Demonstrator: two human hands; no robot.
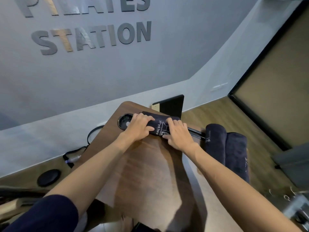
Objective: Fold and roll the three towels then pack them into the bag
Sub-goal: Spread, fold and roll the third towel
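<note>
Even, soft indoor light, moderately bright, no hard source visible. Warm glare streaks on the wall lettering (93,36) at 11 o'clock. Soft shadows of both forearms fall on the wooden table (150,164) toward 6 o'clock. Strong wide-angle distortion: the wall base and the dark door frame (267,64) at 2 o'clock bow into curves. Motion blur smears the metal clutter (294,208) at 4 o'clock. Centre fairly sharp; overall slightly soft, compressed.

Navy towel (159,125) with white lettering, brown table (150,164).
</note>
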